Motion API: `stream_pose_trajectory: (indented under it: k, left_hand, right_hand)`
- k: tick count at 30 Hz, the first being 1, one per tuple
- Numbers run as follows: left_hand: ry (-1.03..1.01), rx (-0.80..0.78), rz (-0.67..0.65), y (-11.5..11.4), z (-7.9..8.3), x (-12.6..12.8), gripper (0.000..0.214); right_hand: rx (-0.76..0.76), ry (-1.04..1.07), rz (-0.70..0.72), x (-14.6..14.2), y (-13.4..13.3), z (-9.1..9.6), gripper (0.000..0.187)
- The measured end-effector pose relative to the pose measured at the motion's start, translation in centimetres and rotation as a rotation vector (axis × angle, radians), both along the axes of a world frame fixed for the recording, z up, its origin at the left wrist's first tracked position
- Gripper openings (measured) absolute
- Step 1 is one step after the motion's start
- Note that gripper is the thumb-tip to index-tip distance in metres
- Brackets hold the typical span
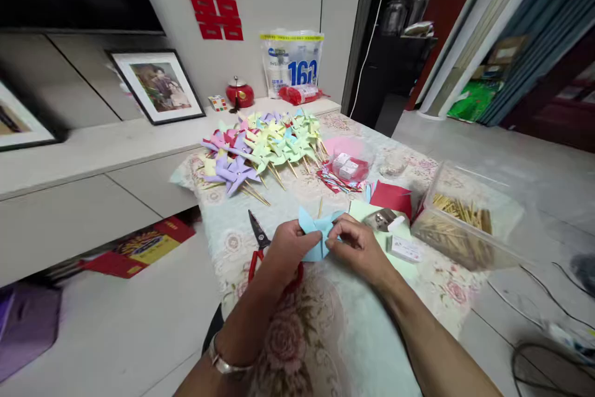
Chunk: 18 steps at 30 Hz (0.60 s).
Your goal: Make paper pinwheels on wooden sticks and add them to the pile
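Note:
A light blue paper pinwheel (318, 251), partly folded, is between my two hands above the floral tablecloth. My left hand (290, 248) grips its left side, thumb pressed on the paper near the middle. On the right side, the thumb and fingers of my right hand (353, 241) pinch the paper close to the centre. Part of the pinwheel is hidden behind my fingers. A thin wooden stick (320, 207) shows just behind it. Scissors with red handles (258, 242) lie beside my left hand, their handles partly covered by my forearm.
Finished pinwheels (274, 146) on sticks are heaped at the table's back left. At right stand a clear plastic box (453, 242) of wooden sticks, a small white box (404, 249), red paper (391, 197) and green sheets (409, 270). Paper strips (337, 181) lie behind.

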<state>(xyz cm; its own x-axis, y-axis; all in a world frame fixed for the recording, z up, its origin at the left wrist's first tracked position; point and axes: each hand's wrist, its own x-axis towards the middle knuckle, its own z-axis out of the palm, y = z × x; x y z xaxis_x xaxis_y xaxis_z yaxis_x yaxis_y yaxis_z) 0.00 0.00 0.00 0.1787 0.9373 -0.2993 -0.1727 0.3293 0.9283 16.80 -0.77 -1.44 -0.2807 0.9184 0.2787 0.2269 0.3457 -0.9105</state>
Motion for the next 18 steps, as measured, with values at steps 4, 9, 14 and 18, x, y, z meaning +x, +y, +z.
stream_pose_trajectory:
  k: [4,9,14,18]
  left_hand:
    - [0.008,-0.012,0.023,-0.35,0.32,-0.06,0.018]
    - [0.009,-0.018,0.031,-0.66,0.23,0.10,0.018]
    - [-0.004,-0.019,0.045,-0.63,0.11,0.23,0.019]
    - [0.008,-0.021,0.032,-0.47,0.06,0.13,0.020]
  right_hand:
    - [-0.009,0.027,-0.007,-0.02,0.10,-0.14,0.011]
    - [-0.031,0.027,-0.034,-0.15,0.07,-0.06,0.010]
    - [-0.054,0.003,-0.065,-0.27,0.05,0.17,0.011]
    - [-0.054,-0.004,-0.074,-0.30,0.04,0.21,0.011]
